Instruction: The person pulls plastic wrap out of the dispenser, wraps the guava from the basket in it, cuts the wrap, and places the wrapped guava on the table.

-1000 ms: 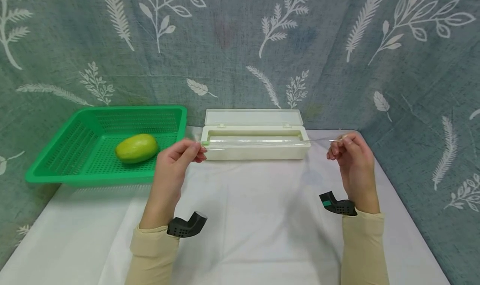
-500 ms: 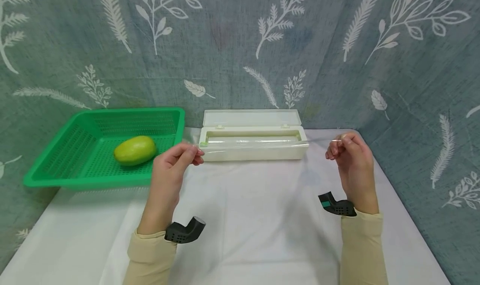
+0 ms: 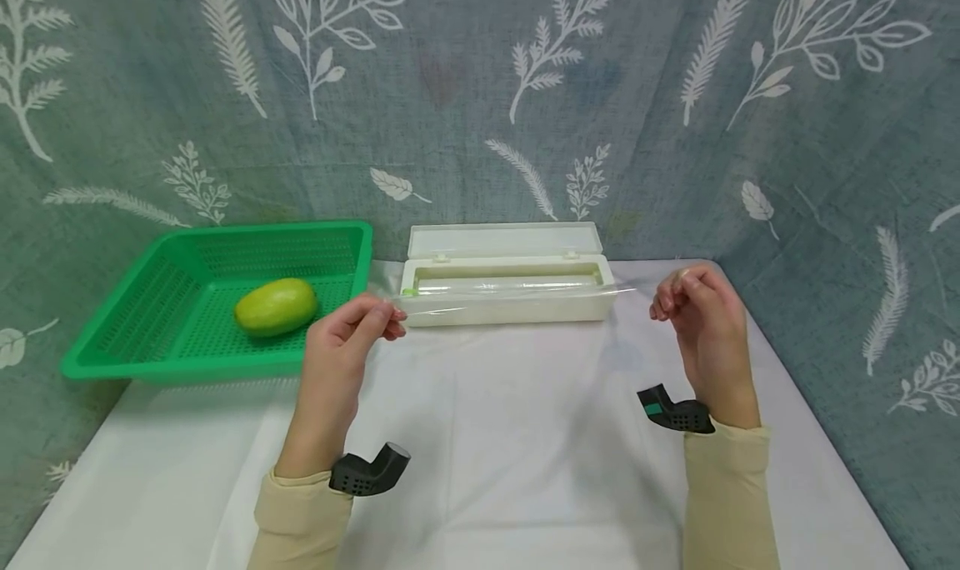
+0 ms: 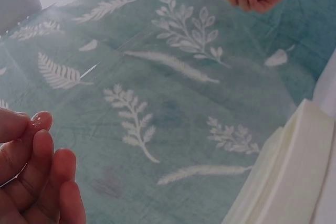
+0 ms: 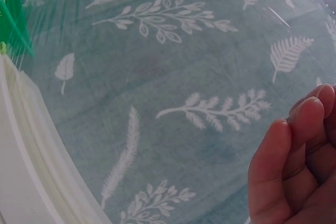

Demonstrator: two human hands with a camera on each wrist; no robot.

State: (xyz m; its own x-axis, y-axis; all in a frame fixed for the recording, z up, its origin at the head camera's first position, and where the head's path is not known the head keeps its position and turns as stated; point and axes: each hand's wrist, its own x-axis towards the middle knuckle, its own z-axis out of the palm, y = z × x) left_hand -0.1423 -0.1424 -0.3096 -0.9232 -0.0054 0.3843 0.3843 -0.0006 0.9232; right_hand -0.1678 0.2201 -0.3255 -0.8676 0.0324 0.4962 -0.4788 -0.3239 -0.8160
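A thin sheet of clear cling film (image 3: 517, 293) is stretched between both hands, in front of a white cling film dispenser (image 3: 517, 310). My left hand (image 3: 341, 349) pinches the film's left corner between thumb and curled forefinger. On the other side, my right hand (image 3: 701, 320) pinches the right corner the same way. The dispenser's lid (image 3: 506, 239) stands raised at the back, and a film roll shows inside. In the right wrist view the film (image 5: 173, 77) spreads taut beside the fingers (image 5: 307, 119). Its lower edge is too transparent to trace.
Left of the dispenser stands a green perforated basket (image 3: 127, 341) holding a yellow-green oval fruit (image 3: 276, 307). A white cloth (image 3: 510, 453) covers the table. Behind and to the right hangs a leaf-patterned grey-green curtain (image 3: 450, 70).
My left hand has come slightly lower and nearer, still holding its corner of the film. The right hand has hardly moved. The head view has shifted a little.
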